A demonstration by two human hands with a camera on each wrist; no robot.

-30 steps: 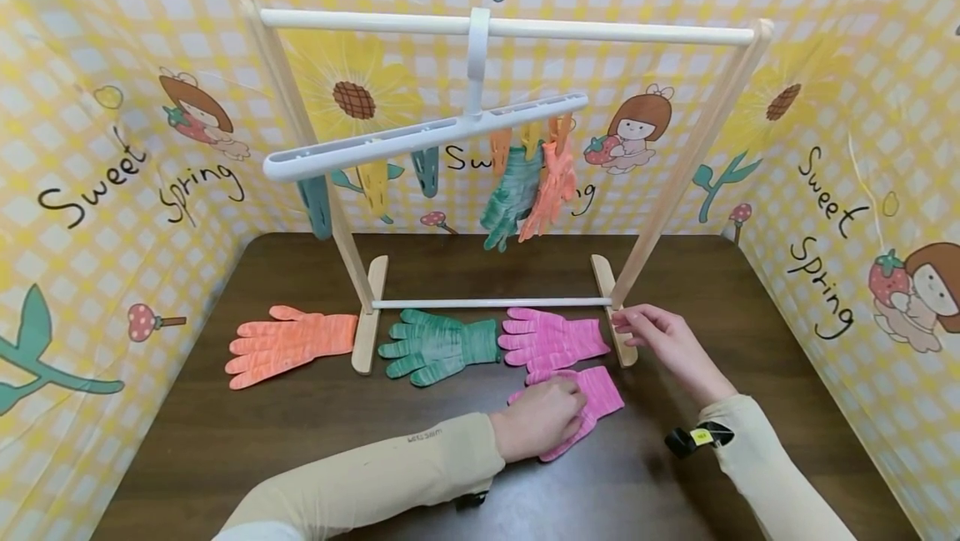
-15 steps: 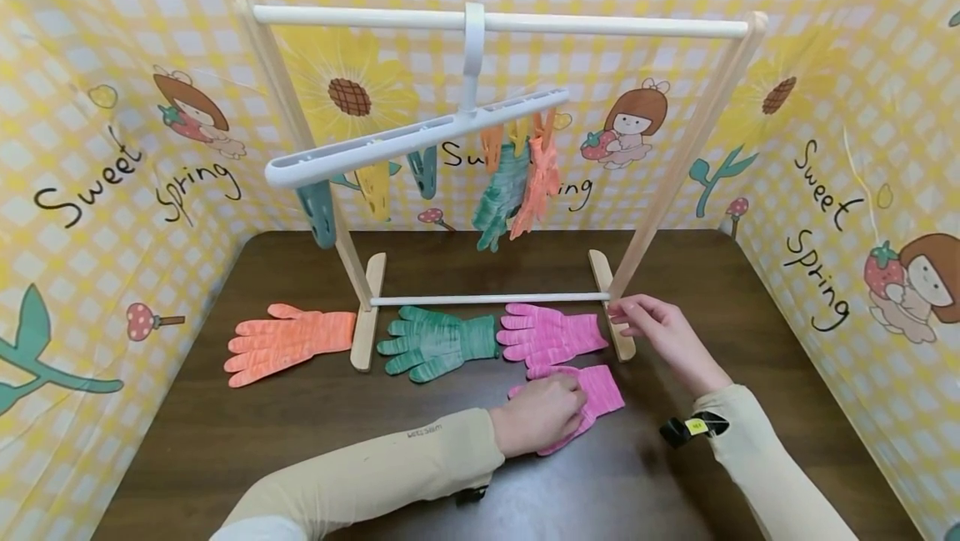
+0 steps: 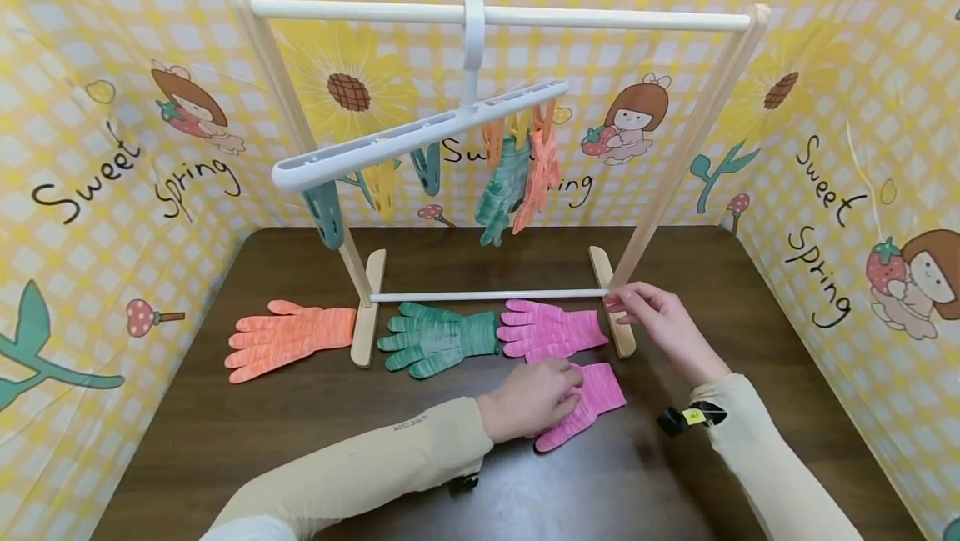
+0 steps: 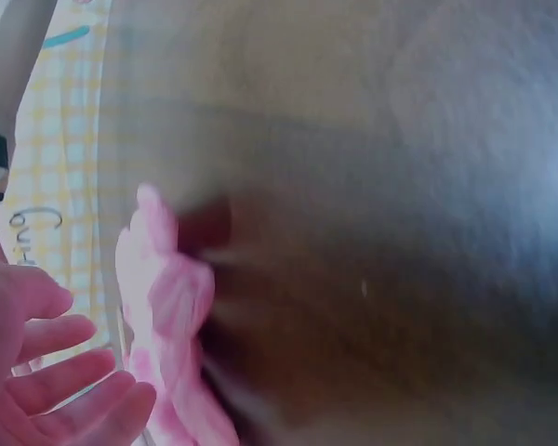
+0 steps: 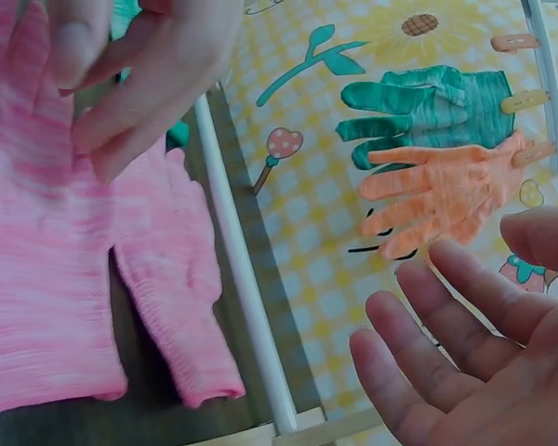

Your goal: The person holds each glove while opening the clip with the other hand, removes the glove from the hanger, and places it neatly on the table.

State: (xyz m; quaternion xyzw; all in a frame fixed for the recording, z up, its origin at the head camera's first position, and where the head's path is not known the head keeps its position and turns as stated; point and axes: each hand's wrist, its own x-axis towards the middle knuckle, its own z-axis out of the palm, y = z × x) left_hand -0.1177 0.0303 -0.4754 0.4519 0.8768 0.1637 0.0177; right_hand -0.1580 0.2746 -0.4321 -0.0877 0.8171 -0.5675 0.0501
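My left hand [image 3: 534, 398] is over the nearer pink glove [image 3: 592, 399], which lies flat on the table and is partly covered by the hand. In the left wrist view its loosely bent fingers [image 4: 65, 372] hold nothing, with the pink glove [image 4: 172, 316] beside the fingertips. My right hand [image 3: 663, 328] is held by the right foot of the wooden rack, near the cuff of the farther pink glove [image 3: 555, 331]. Its fingers [image 5: 465, 288] are relaxed and spread, with nothing between them, in the right wrist view.
A green glove [image 3: 442, 339] and an orange glove [image 3: 292, 339] lie to the left. From the rack's top rod [image 3: 600, 17] hangs a tilted grey hanger [image 3: 420, 134] with several clothespins. Another green glove [image 3: 502, 187] and orange glove [image 3: 537, 178] hang from its right half.
My left hand has shifted slightly up and left, uncovering more of the nearer pink glove. The right hand stays nearly in place. The view has tilted a little and the hanger has swung slightly.
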